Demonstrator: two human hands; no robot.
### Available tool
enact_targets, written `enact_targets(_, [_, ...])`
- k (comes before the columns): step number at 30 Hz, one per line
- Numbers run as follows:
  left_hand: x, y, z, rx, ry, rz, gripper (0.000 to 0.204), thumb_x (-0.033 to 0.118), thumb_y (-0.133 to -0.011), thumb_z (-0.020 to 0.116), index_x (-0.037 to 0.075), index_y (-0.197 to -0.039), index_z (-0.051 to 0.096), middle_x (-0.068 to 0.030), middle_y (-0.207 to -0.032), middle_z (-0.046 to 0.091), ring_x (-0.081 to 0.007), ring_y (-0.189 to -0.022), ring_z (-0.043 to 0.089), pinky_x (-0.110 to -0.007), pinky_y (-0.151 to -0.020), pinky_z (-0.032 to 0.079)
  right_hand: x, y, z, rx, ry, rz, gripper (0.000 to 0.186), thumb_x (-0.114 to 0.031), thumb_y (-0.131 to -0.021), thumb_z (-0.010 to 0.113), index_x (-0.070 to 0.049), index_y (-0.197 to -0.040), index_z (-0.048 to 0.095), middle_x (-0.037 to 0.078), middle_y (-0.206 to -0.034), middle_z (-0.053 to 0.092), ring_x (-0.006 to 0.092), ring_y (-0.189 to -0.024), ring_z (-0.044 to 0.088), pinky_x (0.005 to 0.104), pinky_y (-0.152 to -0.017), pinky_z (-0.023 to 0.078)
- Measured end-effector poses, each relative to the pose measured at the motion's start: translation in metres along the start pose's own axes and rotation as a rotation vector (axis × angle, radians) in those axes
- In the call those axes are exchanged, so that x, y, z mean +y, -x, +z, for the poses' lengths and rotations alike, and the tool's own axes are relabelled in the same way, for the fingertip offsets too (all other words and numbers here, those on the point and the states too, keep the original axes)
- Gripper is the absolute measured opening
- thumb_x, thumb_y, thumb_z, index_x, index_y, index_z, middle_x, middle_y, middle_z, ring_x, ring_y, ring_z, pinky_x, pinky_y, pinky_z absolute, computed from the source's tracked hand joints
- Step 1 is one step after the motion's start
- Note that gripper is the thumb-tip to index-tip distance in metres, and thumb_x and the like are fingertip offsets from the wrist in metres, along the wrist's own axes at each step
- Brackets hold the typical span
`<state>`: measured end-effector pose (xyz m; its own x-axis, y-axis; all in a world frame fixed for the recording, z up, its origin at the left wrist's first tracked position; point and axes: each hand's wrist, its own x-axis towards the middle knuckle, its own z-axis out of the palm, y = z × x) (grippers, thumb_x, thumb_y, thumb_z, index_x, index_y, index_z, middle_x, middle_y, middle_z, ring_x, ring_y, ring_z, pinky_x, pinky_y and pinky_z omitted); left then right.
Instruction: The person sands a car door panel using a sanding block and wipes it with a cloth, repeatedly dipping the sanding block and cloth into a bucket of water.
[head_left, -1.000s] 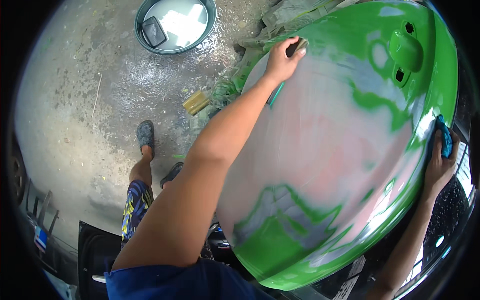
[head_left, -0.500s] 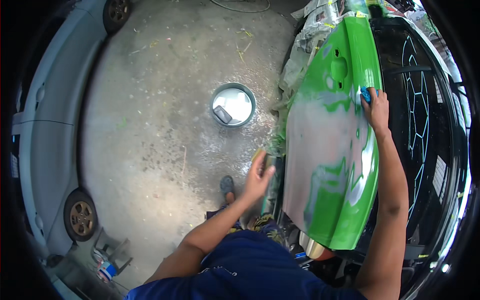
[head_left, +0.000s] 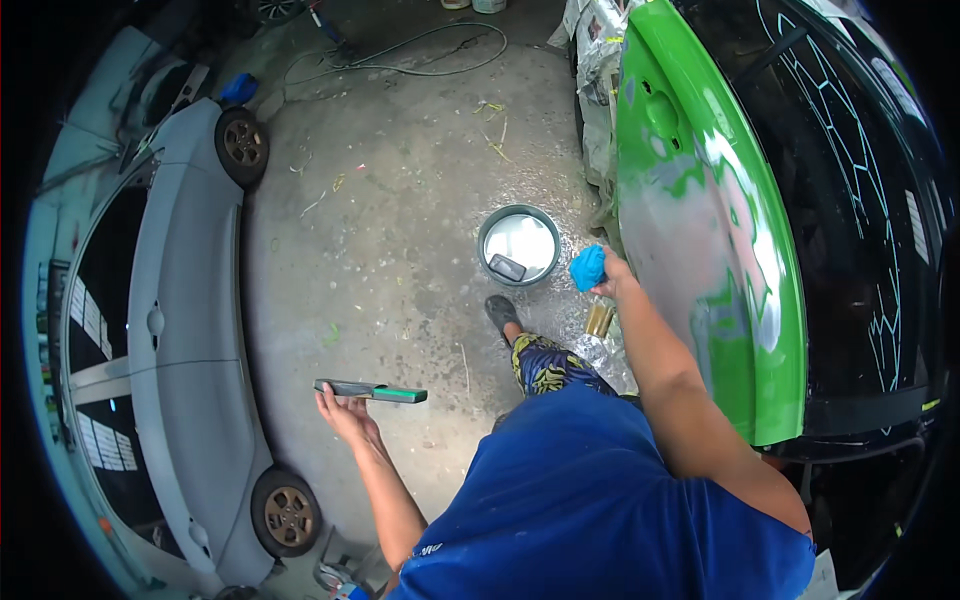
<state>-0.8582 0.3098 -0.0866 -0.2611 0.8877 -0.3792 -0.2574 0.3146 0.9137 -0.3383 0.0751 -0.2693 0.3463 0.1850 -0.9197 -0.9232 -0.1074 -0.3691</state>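
Note:
My left hand is closed around a long, flat sanding block, dark grey with a green end, held level out to the left over the floor. A bunched blue cloth is gripped in my right hand, near the round tub and left of the car door. The green door is partly sanded to a dull grey-pink, with ragged patches of green paint showing. Below and beside my right hand, the tub holds pale liquid, with a small dark block in it.
A grey car stands along the left. Crumpled masking sheet hangs at the green door's far end. A hose curls across the far floor. Gold-brown pieces lie beside my foot. The floor around the tub looks wet.
My right hand has come off the door with the blue cloth and moved left toward the tub. My left hand has swung far left, holding the sanding block out. The view has turned left.

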Motion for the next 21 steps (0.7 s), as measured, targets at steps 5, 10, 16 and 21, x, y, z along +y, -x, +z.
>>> enact_targets(5, [-0.008, -0.042, 0.066, -0.096, 0.002, -0.103, 0.091, 0.041, -0.095, 0.076, 0.020, -0.163, 0.018, -0.0280, -0.148, 0.042, -0.0456, -0.130, 0.054, -0.057, -0.101, 0.053, 0.046, -0.069, 0.053, -0.034, -0.146, 0.083, 0.061, -0.065, -0.105, 0.042, -0.018, -0.141, 0.055, 0.013, -0.137, 0.064, 0.0361, -0.114, 0.067, 0.0624, -0.091, 0.056])
enact_targets(10, [0.027, -0.066, 0.177, -0.327, -0.208, -0.143, 0.080, 0.042, -0.097, 0.074, 0.016, -0.156, 0.026, -0.0226, -0.146, 0.044, -0.0418, -0.131, 0.052, -0.056, -0.102, 0.053, 0.041, -0.112, 0.102, 0.137, -0.330, 0.109, 0.063, -0.062, -0.105, 0.040, -0.014, -0.145, 0.050, 0.019, -0.131, 0.060, 0.0432, -0.112, 0.064, 0.0625, -0.093, 0.057])
enact_targets(16, [0.042, -0.079, 0.332, -0.717, -0.205, -0.243, 0.051, 0.035, -0.101, 0.069, 0.015, -0.139, 0.042, -0.0158, -0.135, 0.050, -0.0366, -0.126, 0.054, -0.057, -0.103, 0.051, 0.009, -0.093, 0.168, -0.069, -0.058, -0.058, 0.054, -0.045, -0.103, 0.059, -0.006, -0.140, 0.050, 0.021, -0.124, 0.059, 0.0343, -0.103, 0.067, 0.0517, -0.087, 0.062])
enact_targets(21, [0.042, -0.073, 0.440, -1.046, -0.186, -0.424, 0.046, 0.036, -0.103, 0.066, 0.016, -0.139, 0.044, -0.0133, -0.132, 0.054, -0.0336, -0.128, 0.052, -0.054, -0.108, 0.047, -0.072, 0.048, 0.272, -0.794, 0.082, -0.179, 0.073, -0.059, -0.105, 0.050, 0.005, -0.141, 0.052, 0.027, -0.133, 0.062, 0.0348, -0.119, 0.067, 0.0456, -0.100, 0.057])
